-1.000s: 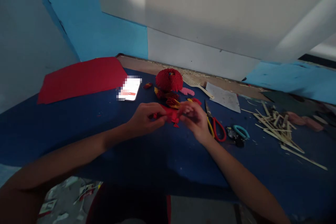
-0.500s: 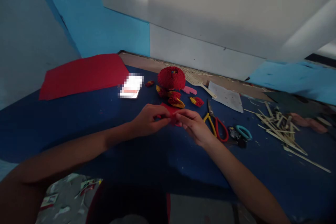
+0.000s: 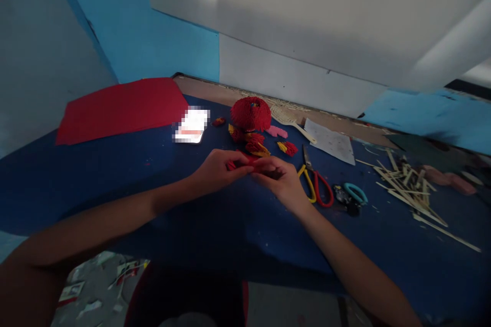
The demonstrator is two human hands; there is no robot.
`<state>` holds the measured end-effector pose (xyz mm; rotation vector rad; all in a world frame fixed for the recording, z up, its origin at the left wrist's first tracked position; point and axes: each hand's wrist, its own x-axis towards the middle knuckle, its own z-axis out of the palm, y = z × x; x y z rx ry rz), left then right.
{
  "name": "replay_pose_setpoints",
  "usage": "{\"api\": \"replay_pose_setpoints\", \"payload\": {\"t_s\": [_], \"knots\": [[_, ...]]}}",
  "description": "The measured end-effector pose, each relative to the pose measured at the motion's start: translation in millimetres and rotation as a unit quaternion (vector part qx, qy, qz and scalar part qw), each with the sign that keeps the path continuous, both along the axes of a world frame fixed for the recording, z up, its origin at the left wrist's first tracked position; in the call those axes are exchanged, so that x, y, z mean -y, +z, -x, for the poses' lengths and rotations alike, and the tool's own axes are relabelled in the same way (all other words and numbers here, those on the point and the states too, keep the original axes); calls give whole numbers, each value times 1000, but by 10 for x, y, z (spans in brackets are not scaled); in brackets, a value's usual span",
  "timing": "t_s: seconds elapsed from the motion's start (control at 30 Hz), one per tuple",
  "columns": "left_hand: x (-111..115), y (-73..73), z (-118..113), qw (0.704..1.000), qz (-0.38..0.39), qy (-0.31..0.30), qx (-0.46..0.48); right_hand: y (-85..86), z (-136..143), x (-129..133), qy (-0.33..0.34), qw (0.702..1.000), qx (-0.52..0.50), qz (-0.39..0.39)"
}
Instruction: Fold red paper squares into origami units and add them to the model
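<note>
Between my two hands is a small piece of red paper, mostly covered by the fingers. My left hand is closed, pinching the paper's left side with thumb and forefinger. From the right, my right hand pinches it too, fingers bent and thumb below. Just behind them stands a round red piece made of many small folded paper units. Red-and-yellow folded paper pieces lie at its foot, and another red-and-yellow piece lies to the right.
Scissors with yellow and red handles lie right of my right hand, beside a turquoise ring-shaped item. Farther right is a pile of thin pale strips. A hairbrush, white sheet, phone and large red sheet lie behind.
The red paper, earlier spread wider between my hands, now shows as a narrower strip. My right fingers have curled and shifted slightly left, closer to my left fingertips.
</note>
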<state>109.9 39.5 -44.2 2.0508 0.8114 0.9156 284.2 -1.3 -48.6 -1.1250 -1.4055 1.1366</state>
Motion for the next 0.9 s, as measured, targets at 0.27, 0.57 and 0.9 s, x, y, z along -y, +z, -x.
{"api": "replay_pose_setpoints", "payload": {"t_s": [0.27, 0.57, 0.9], "knots": [[-10, 64, 0, 997, 79, -9, -17, -39, -21, -18, -10, 998, 49, -43], [2, 61, 1, 993, 114, -25, -15, -47, -36, -6, -6, 995, 91, -51], [-16, 12, 7, 997, -6, -23, -67, -48, -49, -49, -8, 998, 68, -8]]}}
